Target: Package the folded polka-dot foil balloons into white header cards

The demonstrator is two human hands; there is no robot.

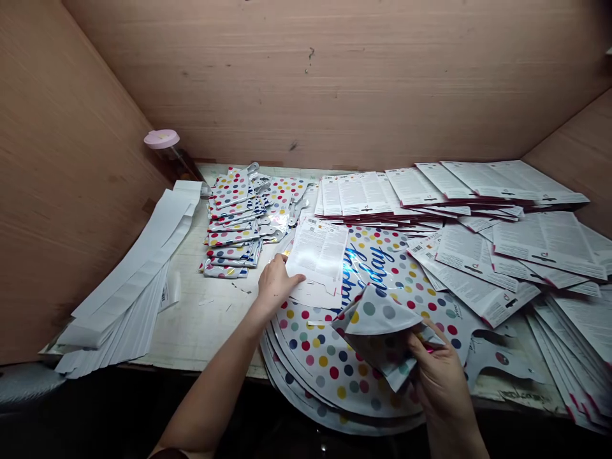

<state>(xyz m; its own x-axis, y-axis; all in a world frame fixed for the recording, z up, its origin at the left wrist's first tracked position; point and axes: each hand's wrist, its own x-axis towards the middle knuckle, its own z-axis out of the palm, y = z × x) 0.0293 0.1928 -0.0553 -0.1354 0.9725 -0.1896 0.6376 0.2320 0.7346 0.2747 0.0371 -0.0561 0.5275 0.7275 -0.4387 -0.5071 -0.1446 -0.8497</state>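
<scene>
My left hand point(276, 280) is at the left edge of a white printed card point(318, 252), its thumb over the lower corner; the undersides of its fingers are hidden. My right hand point(440, 363) grips a folded polka-dot foil balloon point(375, 325), with a small pink bit showing between the fingers. Under both hands lies a stack of flat round foil balloons point(329, 370) with coloured dots and blue lettering, partly covered by the card and the folded balloon. Their tails point(502, 360) point right.
Folded dotted balloons point(232, 233) are piled at the back left. Long white paper strips point(138, 280) lie farther left, near a pink-lidded bottle point(165, 140). Many printed packets point(478, 245) spread across the right side. Wooden panels point(306, 83) enclose the table point(210, 331).
</scene>
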